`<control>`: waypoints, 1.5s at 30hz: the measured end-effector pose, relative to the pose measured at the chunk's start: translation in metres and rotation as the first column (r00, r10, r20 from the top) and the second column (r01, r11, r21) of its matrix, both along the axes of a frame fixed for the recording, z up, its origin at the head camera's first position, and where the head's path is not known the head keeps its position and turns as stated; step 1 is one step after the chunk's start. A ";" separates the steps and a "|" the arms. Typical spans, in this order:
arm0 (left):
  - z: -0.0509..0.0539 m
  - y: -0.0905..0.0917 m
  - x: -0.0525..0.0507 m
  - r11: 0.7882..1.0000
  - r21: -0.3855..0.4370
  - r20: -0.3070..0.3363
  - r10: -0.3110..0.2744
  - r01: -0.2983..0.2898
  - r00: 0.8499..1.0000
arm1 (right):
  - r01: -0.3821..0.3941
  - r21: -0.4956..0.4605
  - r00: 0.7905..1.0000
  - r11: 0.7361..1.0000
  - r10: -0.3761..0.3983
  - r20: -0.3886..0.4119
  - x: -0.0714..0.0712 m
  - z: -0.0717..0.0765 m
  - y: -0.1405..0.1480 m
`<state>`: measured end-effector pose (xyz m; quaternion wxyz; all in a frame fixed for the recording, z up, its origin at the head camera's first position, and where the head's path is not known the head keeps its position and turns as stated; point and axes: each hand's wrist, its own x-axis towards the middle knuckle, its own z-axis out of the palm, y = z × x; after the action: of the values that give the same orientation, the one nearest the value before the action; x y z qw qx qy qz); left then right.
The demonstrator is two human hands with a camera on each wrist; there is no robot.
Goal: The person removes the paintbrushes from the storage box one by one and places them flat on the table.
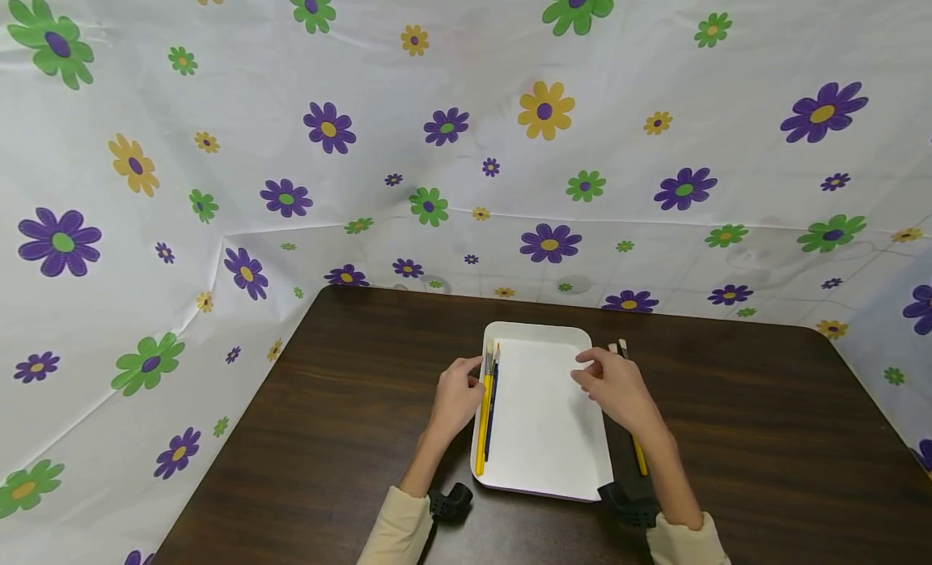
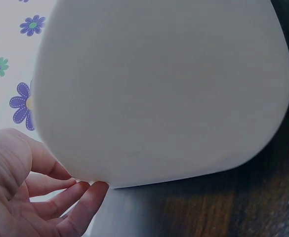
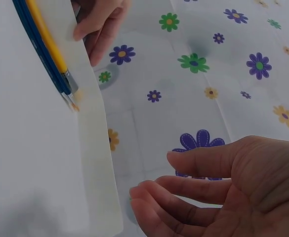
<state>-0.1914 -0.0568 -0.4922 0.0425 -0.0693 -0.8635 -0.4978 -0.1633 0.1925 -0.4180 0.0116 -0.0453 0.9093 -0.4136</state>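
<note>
Left of the left hand [image 1: 459,395] we see dark tabletop [image 1: 328,435] running out to its slanting left edge, giving that arm broad room sideways. The left hand itself is nearly closed, pinching the left rim of a white tray [image 1: 549,411], its wrist below its fingertips. Just right of that grip, yellow and dark blue brushes [image 1: 485,411] lie along the tray's inner left wall, their bristles pointing away from us. The tray fills the space between the two hands; the left wrist view alone shows us its underside, though we cannot judge from there how level it sits. By the tray's right rim hovers the right hand [image 1: 619,387], half open with fingers gently curved; the right wrist view shows it holding nothing and apart from the rim, which the head view leaves less clear. Beneath that hand and forearm, partly hidden, two more brushes [image 1: 640,460] rest on the table. Further right, the tabletop stretches to its right edge, and a flowered cloth [image 1: 619,79] stands behind it.
</note>
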 end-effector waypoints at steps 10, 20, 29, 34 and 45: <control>0.000 -0.001 -0.001 1.000 -0.013 -0.009 -0.010 0.010 1.000 | -0.011 0.023 1.000 1.000 0.011 -0.010 -0.002 -0.006 -0.011; 0.000 0.000 -0.001 1.000 0.000 0.003 -0.011 0.011 1.000 | -0.020 0.061 1.000 0.998 0.020 0.003 -0.002 -0.007 -0.022; 0.000 0.000 -0.001 1.000 -0.005 0.003 -0.005 0.005 1.000 | -0.035 0.072 0.999 0.997 0.035 0.006 -0.003 -0.012 -0.033; 0.000 0.000 0.002 1.000 -0.008 -0.003 -0.003 0.003 1.000 | -0.048 0.071 0.999 0.996 0.046 0.020 -0.001 -0.015 -0.040; 0.000 0.001 0.000 1.000 -0.010 0.012 0.000 0.000 1.000 | -0.060 0.098 0.998 0.993 0.059 0.010 0.001 -0.021 -0.056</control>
<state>-0.1916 -0.0561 -0.4921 0.0371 -0.0666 -0.8662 -0.4939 -0.1627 0.1361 -0.4391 0.0297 -0.0704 0.9267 -0.3679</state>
